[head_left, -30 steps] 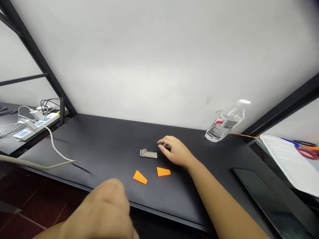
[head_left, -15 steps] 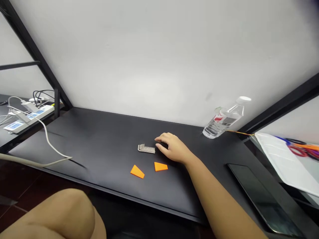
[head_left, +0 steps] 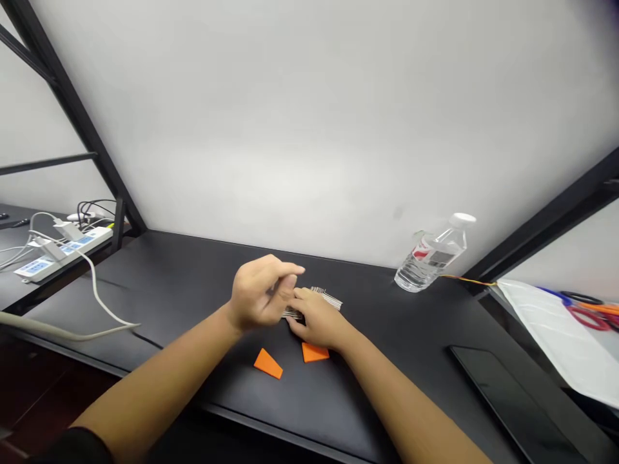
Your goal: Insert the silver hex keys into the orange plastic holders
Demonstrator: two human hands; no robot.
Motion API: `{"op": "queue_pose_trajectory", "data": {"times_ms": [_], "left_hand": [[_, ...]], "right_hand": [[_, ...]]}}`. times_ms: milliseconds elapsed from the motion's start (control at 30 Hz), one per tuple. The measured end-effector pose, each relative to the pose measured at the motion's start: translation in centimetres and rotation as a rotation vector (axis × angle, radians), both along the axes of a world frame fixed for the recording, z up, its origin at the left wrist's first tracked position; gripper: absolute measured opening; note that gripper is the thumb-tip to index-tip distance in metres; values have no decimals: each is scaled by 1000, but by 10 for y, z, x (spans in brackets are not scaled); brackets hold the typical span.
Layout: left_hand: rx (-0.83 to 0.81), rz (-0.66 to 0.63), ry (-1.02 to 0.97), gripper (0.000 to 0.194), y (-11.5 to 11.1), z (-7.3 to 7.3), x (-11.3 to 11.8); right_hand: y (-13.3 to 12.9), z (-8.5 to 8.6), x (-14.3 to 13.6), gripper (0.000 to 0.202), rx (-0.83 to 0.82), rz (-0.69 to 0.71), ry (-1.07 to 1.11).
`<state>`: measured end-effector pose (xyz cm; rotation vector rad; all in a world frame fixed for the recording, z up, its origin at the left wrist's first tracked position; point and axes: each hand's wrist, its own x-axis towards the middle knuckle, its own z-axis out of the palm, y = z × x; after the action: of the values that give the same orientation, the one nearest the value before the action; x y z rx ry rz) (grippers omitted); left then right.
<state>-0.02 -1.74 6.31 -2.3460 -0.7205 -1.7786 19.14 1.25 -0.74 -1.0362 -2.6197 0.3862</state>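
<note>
The left hand [head_left: 258, 293] has moved in over the counter [head_left: 184, 270], fingers curled, contents indeterminable. The right hand [head_left: 319, 320] now covers bent metal keys [head_left: 292, 314], fingers half-bent, grip unconfirmed. Both hands are at the keys; others protrude beyond the right fingers.

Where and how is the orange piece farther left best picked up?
Probably at the narrow right end of that orange piece, from above, thumb and finger pinching the two slanting sides: it lies flat on the table, tapers that way, and neither hand covers it.
</note>
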Motion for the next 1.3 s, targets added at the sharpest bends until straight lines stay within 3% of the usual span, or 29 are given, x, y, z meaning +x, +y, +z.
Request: {"op": "queue_pose_trajectory", "data": {"times_ms": [67,133,200,300,433,533,633,900,1167,1300], "left_hand": [[-189,101,31,21,36,-20,-5],[-387,135,128,23,58,-39,-16],[-555,105,257,23,69,-53,-27],[-707,23,428,23,71,-62,-39],[-772,-81,588,37,68,-63,-40],[-772,-104,704,50,64,-66,-33],[-775,-101,778,52,62,-70,-27],[-780,-38,812,22,63,-71,-24],[-811,-24,818,25,67,-71,-29],[-776,5,769,30,60,-59,-24]], "right_hand": [[-1,1,-3,29,-2,-9,-16],[-1,2,-4,30,-5,-23,-27],[1,4,0,31,2,-35,-4],[6,8,17,32,22,-131,96],[16,8,53,37,-20,-454,110],[21,4,70,39,-121,-553,44],[24,-1,73,30,-163,-554,30],[26,-6,65,19,-149,-373,87],[26,-7,63,19,-165,-345,93],[27,-5,62,21,-152,-351,90]]}}
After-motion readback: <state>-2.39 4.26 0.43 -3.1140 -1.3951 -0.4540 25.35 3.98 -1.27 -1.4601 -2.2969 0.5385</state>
